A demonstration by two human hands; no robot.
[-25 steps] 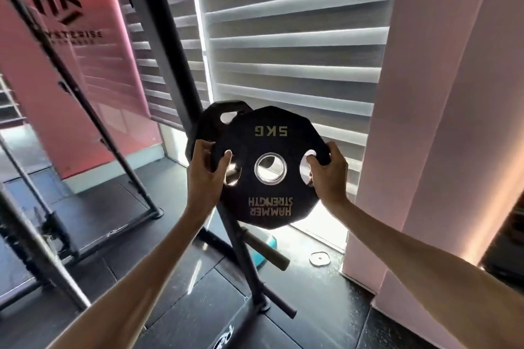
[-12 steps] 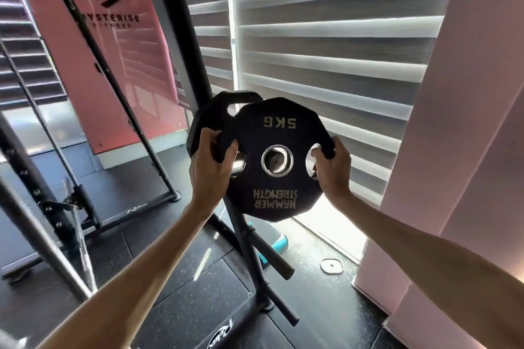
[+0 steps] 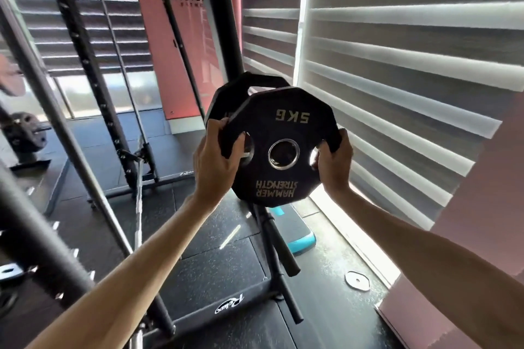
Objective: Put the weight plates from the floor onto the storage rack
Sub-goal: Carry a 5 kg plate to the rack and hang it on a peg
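**5 kg plate held up against the storage rack**

At the far left, a dark plate on a bar end (image 3: 25, 133) sits beside the slanted uprights of a lifting frame (image 3: 85, 71). A red banner (image 3: 181, 51) hangs behind them.

The left hand (image 3: 215, 161) grips the left edge of the black weight plate (image 3: 283, 122). Its fingers (image 3: 219, 129) curl over the rim and the thumb hooks into the grip hole. The plate is off the floor and upright in the air, its "5KG" lettering upside down. It is right in front of the storage rack (image 3: 229, 22). A second black plate (image 3: 246, 88) overlaps it from behind, at the post; I cannot tell whether the two touch. Below them, a bare peg (image 3: 280, 246) juts from the rack.

The right hand (image 3: 334, 164) holds the opposite edge, its fingers (image 3: 343, 139) wrapped round the rim. Further right, a small silver plate (image 3: 357, 280) lies flat on the floor (image 3: 226, 272), near the blinds (image 3: 397, 65).
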